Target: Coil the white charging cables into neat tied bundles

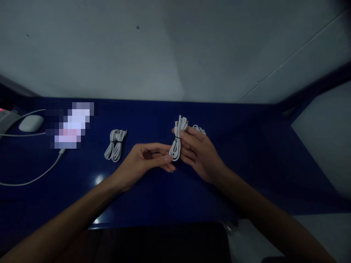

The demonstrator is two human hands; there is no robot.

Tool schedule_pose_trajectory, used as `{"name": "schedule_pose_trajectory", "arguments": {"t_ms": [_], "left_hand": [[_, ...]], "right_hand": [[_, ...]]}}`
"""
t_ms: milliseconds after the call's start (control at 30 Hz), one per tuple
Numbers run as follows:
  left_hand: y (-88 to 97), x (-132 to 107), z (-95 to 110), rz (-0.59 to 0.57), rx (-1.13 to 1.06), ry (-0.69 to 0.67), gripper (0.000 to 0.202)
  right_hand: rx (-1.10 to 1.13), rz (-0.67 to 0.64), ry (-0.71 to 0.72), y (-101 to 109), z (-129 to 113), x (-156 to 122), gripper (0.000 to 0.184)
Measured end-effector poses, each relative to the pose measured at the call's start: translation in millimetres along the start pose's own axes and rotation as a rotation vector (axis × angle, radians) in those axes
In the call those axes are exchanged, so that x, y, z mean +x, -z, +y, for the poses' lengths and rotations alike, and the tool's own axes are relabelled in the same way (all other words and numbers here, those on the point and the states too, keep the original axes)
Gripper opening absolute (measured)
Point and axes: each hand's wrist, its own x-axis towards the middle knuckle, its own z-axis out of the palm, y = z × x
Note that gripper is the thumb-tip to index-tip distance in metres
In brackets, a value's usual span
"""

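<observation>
My right hand (pixel 199 151) grips a coiled white cable bundle (pixel 178 137) tied with a dark band, held upright over the blue table (pixel 246 157). The fingertips of my left hand (pixel 145 159) pinch the bundle's lower loops. A second tied white cable bundle (pixel 115 145) lies flat on the table to the left of my left hand. Part of another white cable (pixel 199 129) shows just behind my right hand.
A white mouse (pixel 30 123) sits at the far left with a long white cord (pixel 35 177) curving across the table. A blurred patch (pixel 70 126) lies beside it. White walls (pixel 164 47) stand behind the table; a dark object (pixel 159 241) is at the near edge.
</observation>
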Motion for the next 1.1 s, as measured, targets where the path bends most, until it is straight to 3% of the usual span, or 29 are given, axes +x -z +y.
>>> {"name": "schedule_pose_trajectory", "arguments": {"t_ms": [333, 533, 833, 933, 1100], "left_hand": [[-5.0, -2.2, 6.4, -0.059, 0.023, -0.002, 0.017], [-6.8, -2.3, 6.1, -0.088, -0.014, -0.029, 0.024], [-7.8, -1.3, 7.9, -0.023, 0.071, -0.047, 0.016], [-7.6, -1.7, 8.5, -0.019, 0.087, -0.054, 0.019], [-7.7, -3.3, 9.3, -0.009, 0.110, -0.026, 0.025]], "right_hand": [[-0.113, -0.015, 0.055, -4.2, 0.8, -4.3, 0.027], [-0.153, -0.038, 0.050, -3.1, 3.9, -3.5, 0.024], [-0.124, -0.083, 0.029, -1.6, 3.5, -2.6, 0.028], [-0.117, -0.079, 0.038, -1.2, 1.4, -1.9, 0.037], [-0.133, -0.058, 0.064, -0.8, 0.2, -1.7, 0.035]]}}
